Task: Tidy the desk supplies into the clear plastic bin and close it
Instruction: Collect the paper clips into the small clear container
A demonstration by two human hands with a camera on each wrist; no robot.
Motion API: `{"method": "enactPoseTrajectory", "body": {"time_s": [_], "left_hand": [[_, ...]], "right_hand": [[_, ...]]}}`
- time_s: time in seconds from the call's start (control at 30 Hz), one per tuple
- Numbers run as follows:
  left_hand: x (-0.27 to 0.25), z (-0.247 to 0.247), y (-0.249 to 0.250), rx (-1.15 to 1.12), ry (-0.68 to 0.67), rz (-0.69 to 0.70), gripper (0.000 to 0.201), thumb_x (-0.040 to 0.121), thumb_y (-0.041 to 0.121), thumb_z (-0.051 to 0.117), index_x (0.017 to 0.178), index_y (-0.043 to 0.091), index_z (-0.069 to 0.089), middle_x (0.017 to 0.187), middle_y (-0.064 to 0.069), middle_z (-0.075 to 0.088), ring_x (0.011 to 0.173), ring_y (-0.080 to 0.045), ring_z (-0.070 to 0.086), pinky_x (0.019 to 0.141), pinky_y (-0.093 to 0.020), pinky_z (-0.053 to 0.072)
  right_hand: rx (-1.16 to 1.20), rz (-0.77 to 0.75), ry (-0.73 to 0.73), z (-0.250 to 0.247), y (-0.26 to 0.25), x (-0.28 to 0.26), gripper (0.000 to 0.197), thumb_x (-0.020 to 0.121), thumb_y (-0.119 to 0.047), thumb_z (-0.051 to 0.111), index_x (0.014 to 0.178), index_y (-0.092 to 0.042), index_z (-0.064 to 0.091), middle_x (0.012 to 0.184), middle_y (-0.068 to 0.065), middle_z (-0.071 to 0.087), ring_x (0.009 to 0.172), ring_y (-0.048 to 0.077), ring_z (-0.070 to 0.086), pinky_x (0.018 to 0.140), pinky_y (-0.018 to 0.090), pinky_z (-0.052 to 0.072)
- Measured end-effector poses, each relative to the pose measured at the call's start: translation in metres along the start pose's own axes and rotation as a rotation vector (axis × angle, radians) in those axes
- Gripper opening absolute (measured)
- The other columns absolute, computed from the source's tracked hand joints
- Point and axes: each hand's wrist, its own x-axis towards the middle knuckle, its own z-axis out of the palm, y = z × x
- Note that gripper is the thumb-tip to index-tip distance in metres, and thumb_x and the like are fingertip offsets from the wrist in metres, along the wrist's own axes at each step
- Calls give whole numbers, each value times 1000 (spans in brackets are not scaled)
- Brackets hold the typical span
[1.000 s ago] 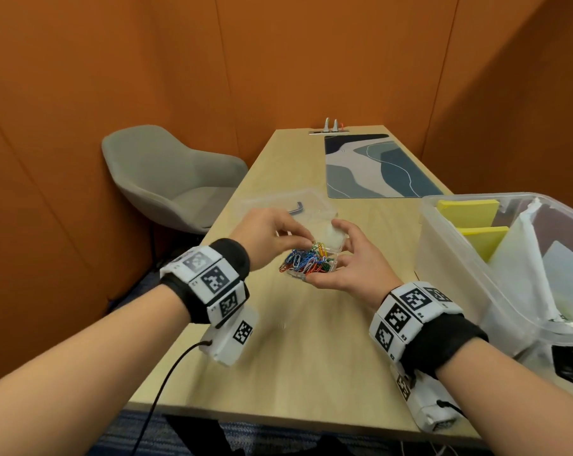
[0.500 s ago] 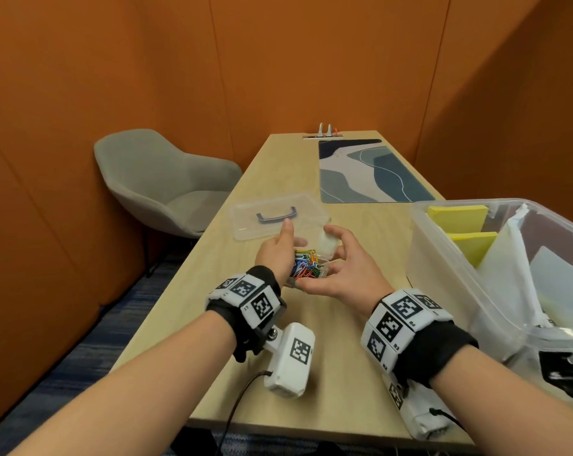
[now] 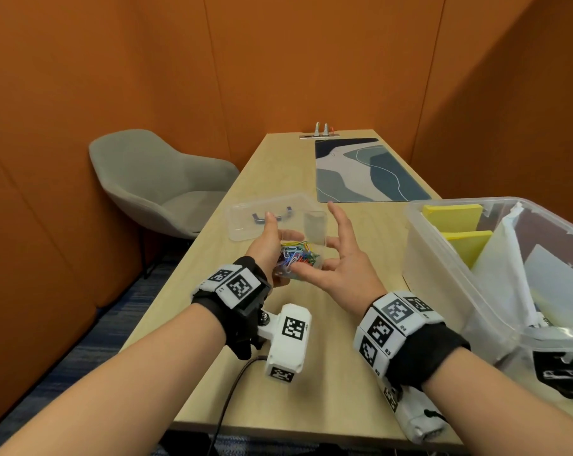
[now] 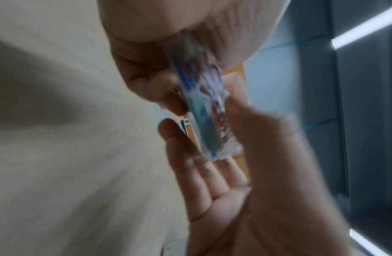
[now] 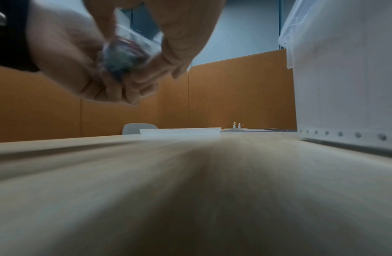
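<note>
A small clear box of coloured paper clips [image 3: 299,256] is held above the wooden desk [image 3: 311,373], its hinged lid [image 3: 314,227] standing up. My left hand [image 3: 268,248] grips the box from the left and below, with the thumb raised. My right hand [image 3: 341,258] is beside it, fingers spread, and only the thumb touches the box's near edge. Both wrist views show the box [image 4: 203,121] [image 5: 124,58] blurred between the hands. The clear plastic bin [image 3: 420,258] stands uncovered at the right. The bin's lid [image 3: 245,225], with a grey handle, lies flat behind the hands.
Inside the bin are yellow note pads [image 3: 453,212] and white paper [image 3: 508,251]. A patterned desk mat [image 3: 360,172] covers the far right of the desk. A grey chair [image 3: 160,182] stands left of the desk. Orange walls close in on all sides.
My left hand has turned and come under the paper clip box. My right hand has loosened from holding the box to spread fingers. Both hands sit slightly nearer me.
</note>
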Motion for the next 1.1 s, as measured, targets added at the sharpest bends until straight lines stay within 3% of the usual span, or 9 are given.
{"method": "enactPoseTrajectory", "body": {"time_s": [0.1,0.23,0.33,0.47,0.6,0.73,0.87,0.97,1.1], "left_hand": [[-1,-5,1,-110,-37,-43,58,91,63,23,73,21,59,70,-3,63,56,-15,54,48,-20,30],[-5,-5,2,-156,-56,-60,34,90,44,42,77,15,57,65,-4,60,42,-13,51,34,-13,28],[-7,-1,0,-202,-52,-15,24,92,25,40,87,11,58,74,-7,58,48,-15,50,34,-14,30],[-10,3,-6,-237,-46,18,31,95,15,34,115,4,55,94,-15,58,69,-22,55,55,-27,43],[-12,2,-8,-207,-34,30,30,100,20,32,117,3,51,86,-12,58,73,-22,57,66,-30,48],[-9,3,-7,-80,-37,121,37,100,34,32,119,9,51,89,-8,58,77,-20,59,77,-35,52],[-10,7,-9,130,-25,160,46,97,40,35,130,10,46,118,-15,61,101,-30,61,87,-44,53],[-5,5,-12,114,20,140,35,93,33,50,98,0,63,108,-24,66,97,-36,66,81,-45,57],[0,-3,-14,73,167,190,37,67,43,75,64,11,57,86,-21,72,82,-34,71,79,-48,58]], "right_hand": [[-6,41,-16,1,0,2,90,84,-20,67,147,-39,7,120,-7,48,79,19,73,80,32,59],[-12,84,-46,5,3,5,58,89,-19,60,141,-13,35,133,8,51,78,29,71,79,36,59],[-36,126,-44,5,5,8,59,92,-22,56,144,-9,31,135,13,49,70,19,69,70,20,58],[-98,135,-58,2,5,7,59,93,-20,52,146,-11,28,131,14,54,80,17,69,66,8,52],[-175,118,-80,1,4,6,66,90,-25,56,147,-11,25,129,11,55,101,21,66,90,24,51],[-215,103,-67,3,6,9,63,93,-23,53,147,-8,23,136,10,39,93,22,66,67,12,53],[-201,115,-50,4,6,9,64,92,-20,55,147,-9,23,134,9,35,75,19,63,63,11,52],[-165,128,-16,3,5,10,67,89,-20,60,145,-8,27,130,8,37,77,21,65,61,12,53],[-99,154,-1,3,7,10,75,79,-22,71,143,-8,33,119,0,35,93,27,66,72,27,59]]}}
